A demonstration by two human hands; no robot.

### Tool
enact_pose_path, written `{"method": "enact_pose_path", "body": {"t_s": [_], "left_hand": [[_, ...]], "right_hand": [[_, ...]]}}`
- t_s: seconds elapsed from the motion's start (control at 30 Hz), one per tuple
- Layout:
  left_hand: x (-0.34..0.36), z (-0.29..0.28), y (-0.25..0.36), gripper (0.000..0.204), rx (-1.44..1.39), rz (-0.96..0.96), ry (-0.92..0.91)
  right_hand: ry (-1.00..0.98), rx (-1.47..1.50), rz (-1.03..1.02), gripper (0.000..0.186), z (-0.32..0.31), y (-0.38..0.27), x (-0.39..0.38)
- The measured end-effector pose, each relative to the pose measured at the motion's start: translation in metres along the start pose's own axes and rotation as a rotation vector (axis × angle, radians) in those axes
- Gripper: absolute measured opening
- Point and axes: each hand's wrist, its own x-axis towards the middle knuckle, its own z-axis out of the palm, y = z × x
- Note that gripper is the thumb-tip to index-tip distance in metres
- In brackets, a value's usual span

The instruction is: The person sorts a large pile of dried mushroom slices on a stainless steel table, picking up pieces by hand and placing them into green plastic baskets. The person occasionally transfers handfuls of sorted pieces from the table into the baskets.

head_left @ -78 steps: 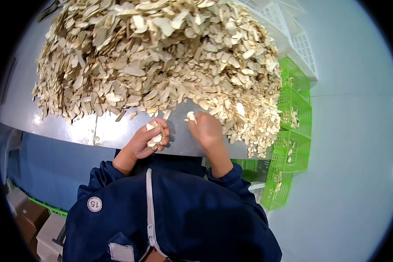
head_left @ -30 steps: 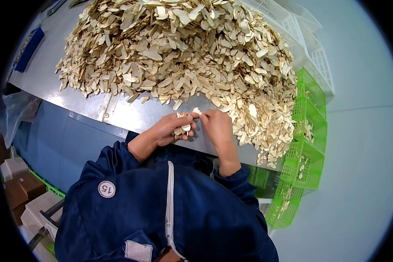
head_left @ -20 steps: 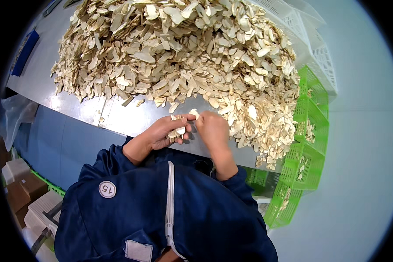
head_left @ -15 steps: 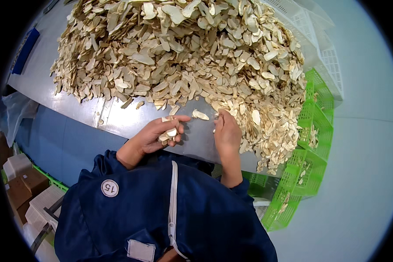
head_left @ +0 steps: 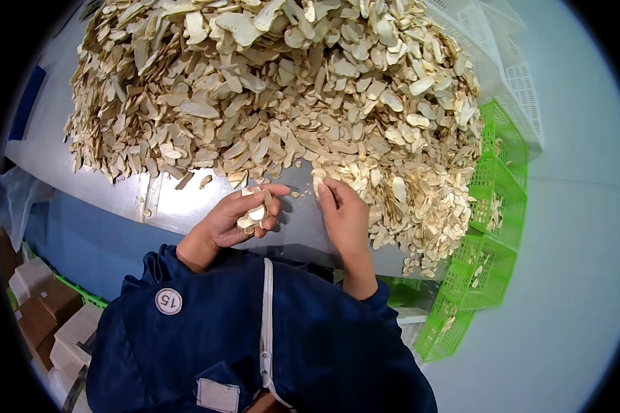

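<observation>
My left hand [head_left: 229, 220] is cupped round several pale dried slices [head_left: 253, 215] over the steel table [head_left: 186, 205], its index finger sticking out to the right. My right hand [head_left: 346, 219] pinches a single pale slice [head_left: 319, 180] at the near edge of a large heap [head_left: 255, 89] of similar flat, cream-coloured pieces. Small crumbs lie on the steel between the two hands.
Green mesh baskets [head_left: 499, 230] holding some slices line the right side, below white perforated crates [head_left: 515, 89]. A blue tray [head_left: 26, 103] is at the far left, a plastic bag [head_left: 27, 196] below it. Cardboard boxes [head_left: 45, 320] and white crates sit at the lower left.
My hands, together about a second ago, have parted. My right hand has moved to the heap's edge and now pinches a slice; the slice that lay between the hands is gone from that spot.
</observation>
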Motion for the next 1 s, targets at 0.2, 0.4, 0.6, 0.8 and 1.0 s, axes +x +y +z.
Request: {"method": "enact_pose_path", "body": {"t_s": [0.2, 0.4, 0.6, 0.8, 1.0], "left_hand": [[0.0, -0.01, 0.001, 0.05, -0.088, -0.002, -0.088], [0.005, -0.021, -0.003, 0.049, -0.042, 0.018, -0.095], [0.003, -0.014, -0.006, 0.044, -0.129, 0.039, -0.063], [0.006, -0.016, -0.008, 0.043, -0.125, 0.024, -0.096], [0.008, -0.018, -0.007, 0.041, -0.115, 0.025, -0.107]], "right_hand": [[-0.096, 0.473, 0.142, 0.034, -0.011, -0.005, -0.005], [-0.112, 0.522, 0.12, 0.03, -0.017, 0.005, -0.01], [-0.161, 0.54, 0.187, 0.021, -0.073, 0.016, -0.025], [0.205, 0.709, 0.138, 0.009, -0.18, 0.047, -0.035], [0.718, 1.121, -0.037, 0.028, -0.24, 0.035, -0.003]]}}
